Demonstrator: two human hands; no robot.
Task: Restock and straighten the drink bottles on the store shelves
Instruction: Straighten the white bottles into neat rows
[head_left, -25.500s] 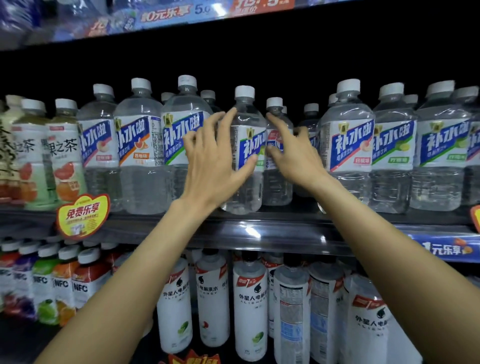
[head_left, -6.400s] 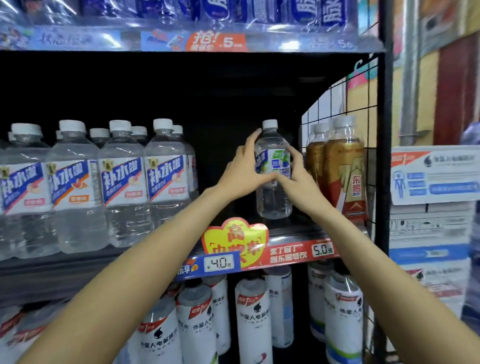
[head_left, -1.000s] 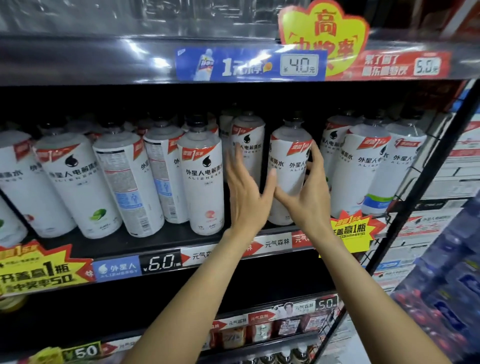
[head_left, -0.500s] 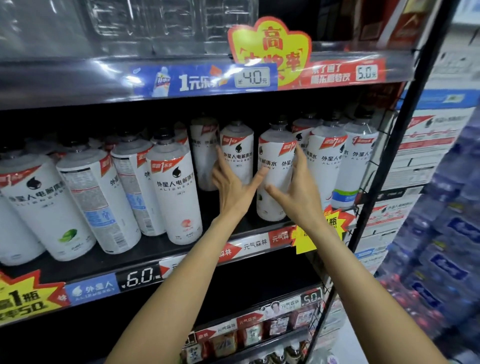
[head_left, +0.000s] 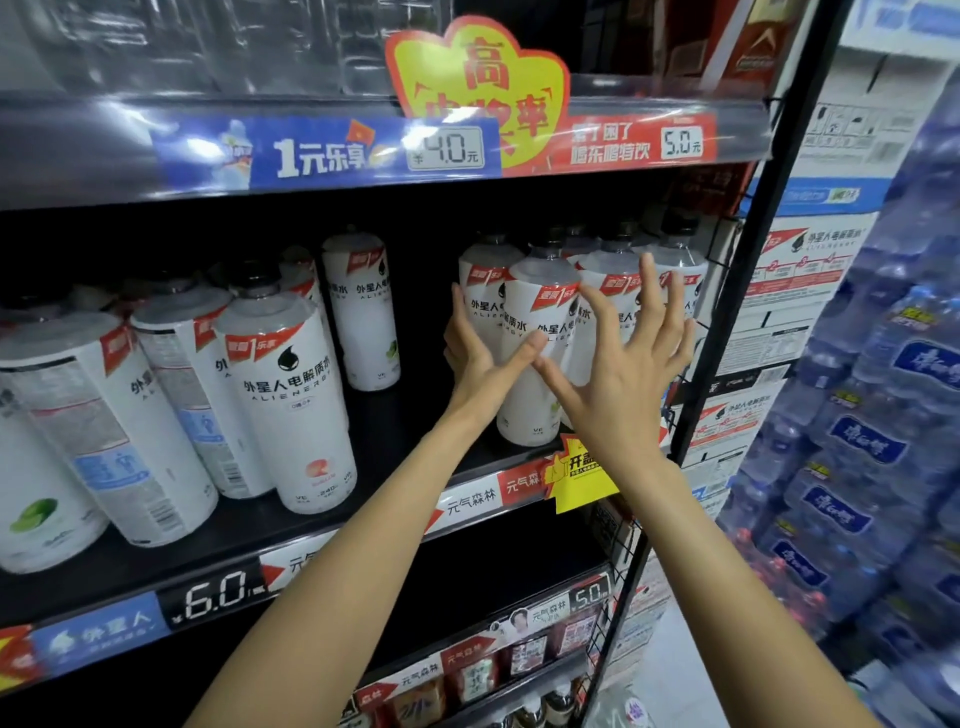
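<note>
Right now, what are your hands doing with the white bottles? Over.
Left hand open, flat against front white bottle. Right hand open, fingers spread beside it. Bottle upright at shelf edge. Nothing blocking.

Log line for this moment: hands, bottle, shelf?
left hand: open, against front white bottle | right hand: open, fingers spread before bottles | bottle: upright at middle shelf front edge
</note>
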